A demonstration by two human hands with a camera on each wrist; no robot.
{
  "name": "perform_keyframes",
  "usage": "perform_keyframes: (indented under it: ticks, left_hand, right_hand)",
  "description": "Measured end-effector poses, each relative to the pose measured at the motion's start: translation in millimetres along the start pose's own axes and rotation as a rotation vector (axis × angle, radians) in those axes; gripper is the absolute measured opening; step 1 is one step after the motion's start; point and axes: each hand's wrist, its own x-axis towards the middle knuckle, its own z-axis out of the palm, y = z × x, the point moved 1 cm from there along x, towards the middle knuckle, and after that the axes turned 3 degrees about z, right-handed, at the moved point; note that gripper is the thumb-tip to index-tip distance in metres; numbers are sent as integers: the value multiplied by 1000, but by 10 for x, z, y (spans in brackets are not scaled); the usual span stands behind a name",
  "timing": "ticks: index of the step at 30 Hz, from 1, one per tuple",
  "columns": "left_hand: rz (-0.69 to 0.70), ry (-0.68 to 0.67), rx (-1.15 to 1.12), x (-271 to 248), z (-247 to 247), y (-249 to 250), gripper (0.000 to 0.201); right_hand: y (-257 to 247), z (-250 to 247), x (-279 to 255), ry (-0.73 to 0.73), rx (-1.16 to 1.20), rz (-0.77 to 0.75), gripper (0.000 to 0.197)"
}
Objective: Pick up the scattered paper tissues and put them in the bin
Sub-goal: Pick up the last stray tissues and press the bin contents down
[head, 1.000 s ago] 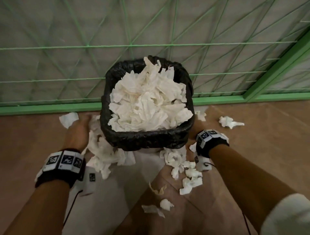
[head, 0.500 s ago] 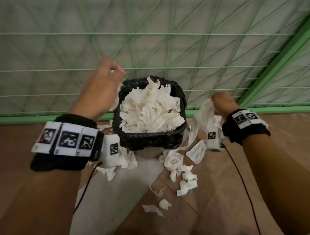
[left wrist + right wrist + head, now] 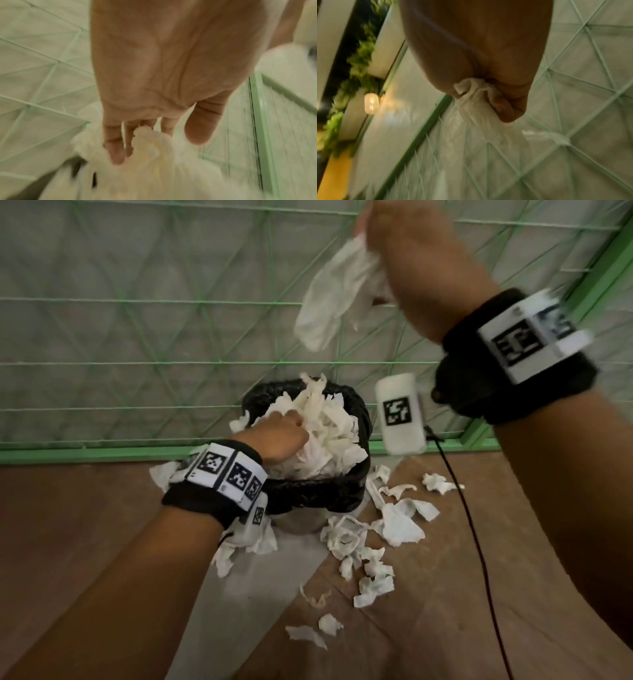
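A bin with a black liner (image 3: 318, 494) stands by the fence, heaped over its rim with white tissues (image 3: 329, 436). My left hand (image 3: 296, 428) lies on the left side of that heap. In the left wrist view its fingers (image 3: 116, 151) are straight and touch the crumpled paper (image 3: 154, 157). High above the bin, my right hand (image 3: 371, 241) grips a hanging tissue (image 3: 334, 296); the right wrist view shows the fist (image 3: 489, 100) closed round the bunched tissue (image 3: 474, 93). Several loose tissues (image 3: 394, 525) lie on the floor right of the bin, and more tissues (image 3: 239, 546) lie at its left foot.
A green mesh fence (image 3: 137, 337) with a green base rail (image 3: 85, 451) runs right behind the bin. The floor is brown with a pale grey strip (image 3: 246, 594) in front of the bin. A black cable (image 3: 479, 559) hangs from my right wrist over the floor.
My left hand has dropped from beside the bin's rim onto the heap of tissues. My right hand has lifted its tissue from beside the bin to high above it.
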Motion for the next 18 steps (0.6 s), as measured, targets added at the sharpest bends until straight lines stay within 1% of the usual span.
perform_keyframes:
  ticks: [1,2,3,4,5,6,7,8,10,11,12,13,14,15,17,18]
  left_hand:
    - [11,31,-35,-83,-86,30,53]
    - [25,83,-72,-181,-180,43,52]
    - [32,125,-109,-245,-255,9,48]
    - [37,145,-167,-325,-338,-22,42]
    - [55,158,-199,-406,-412,-58,32]
    - [73,187,-229,-485,-478,-103,21]
    - [96,238,-266,-524,-539,-158,12]
    - [96,298,-316,-520,-594,-223,9]
    - [59,455,-410,-458,-657,-374,11]
    - [29,525,-423,-431,-651,-423,12]
    - [5,548,-418,-398,-605,-456,20]
    - [10,526,-399,-361,-522,-467,34]
    - [51,481,-368,-352,-426,-439,46]
    - [112,424,-329,-328,-330,-386,51]
    - [237,293,-210,-233,-149,-251,54]
    - [274,219,-106,-156,-63,-200,53]
  right_hand:
    - [-74,-29,49,14,10,-18,26]
    - [-93,66,37,-4,19,14,25]
    - [-43,171,62,-91,56,25,23]
    - [48,312,33,-179,49,29,26]
    - [166,495,-53,-292,-26,49,29]
    - [256,611,-164,-421,-149,70,29]
    - [369,703,-247,-542,-288,41,28]
    - [412,735,-324,-632,-374,17,31]
    - [408,678,-380,-676,-345,-2,40]
    - [434,636,-361,-660,-302,-9,42]
    - [432,559,-352,-625,-247,-3,42]
    - [466,465,-316,-567,-161,16,41]
    - [497,349,-291,-489,-55,46,38]
    - [591,235,-254,-385,59,89,36]
    - [925,46,-230,-190,243,247,36]
    - [1182,-11,-256,-126,265,340,35]
